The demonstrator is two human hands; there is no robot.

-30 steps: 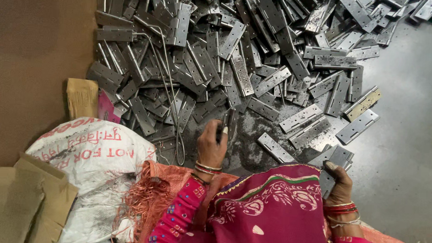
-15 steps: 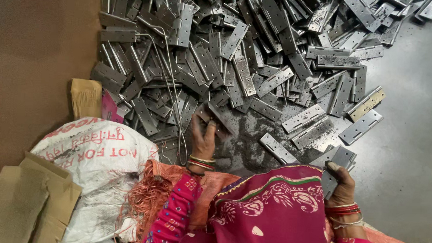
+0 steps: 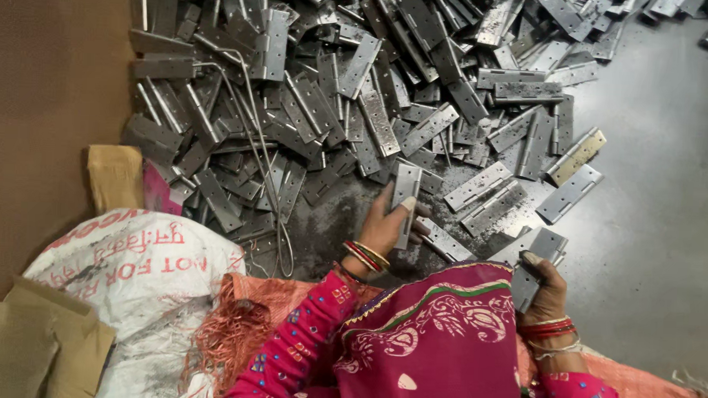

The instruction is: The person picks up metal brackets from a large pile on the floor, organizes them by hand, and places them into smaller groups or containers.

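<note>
A flat steel hinge leaf stands nearly upright in the left hand, fingers and thumb closed around its lower half, just off the near edge of the big heap of hinges. The right hand is well apart from it, to the other side of the pink patterned garment, and is clamped on a small stack of hinge plates held against the grey floor.

The stamped edges and corners look sharp, and both hands are bare, so a slipping plate could cut a finger or palm. The stack in the right hand is gripped only at its near end; a loosened grip would likely let the plates fan out and slide. A bent wire loop trails out of the heap close to the left wrist bangles and could snag them. The white printed sack and cardboard lie farther left, clear of the hands.
</note>
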